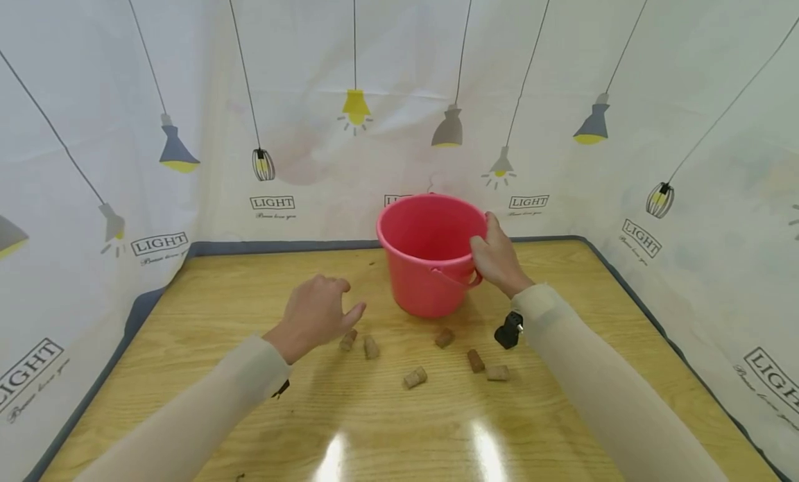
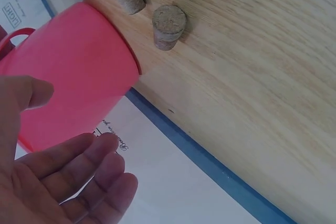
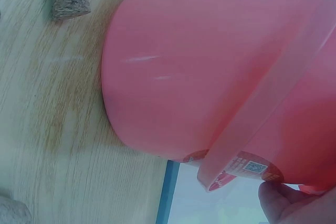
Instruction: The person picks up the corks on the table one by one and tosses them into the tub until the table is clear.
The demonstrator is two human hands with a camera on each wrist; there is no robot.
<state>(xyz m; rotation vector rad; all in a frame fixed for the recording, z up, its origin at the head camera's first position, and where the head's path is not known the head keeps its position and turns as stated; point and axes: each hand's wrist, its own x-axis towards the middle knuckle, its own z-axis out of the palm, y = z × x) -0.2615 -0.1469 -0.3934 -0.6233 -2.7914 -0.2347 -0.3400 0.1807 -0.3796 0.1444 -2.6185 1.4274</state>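
Note:
A pink plastic bucket stands upright at the back middle of the wooden table, its handle hanging down along the front. At the bucket's right side, my right hand grips the rim; in the right wrist view the thumb presses close to the printed label. My left hand hovers left of the bucket, apart from it, with thumb and fingers spread and nothing held. Beside it lie two corks, a speckled one and a paler one.
More corks are scattered in front of the bucket: a brown one, a light one, a reddish one and a pale one. A small black device shows by the right sleeve. Behind rises a lamp-print cloth.

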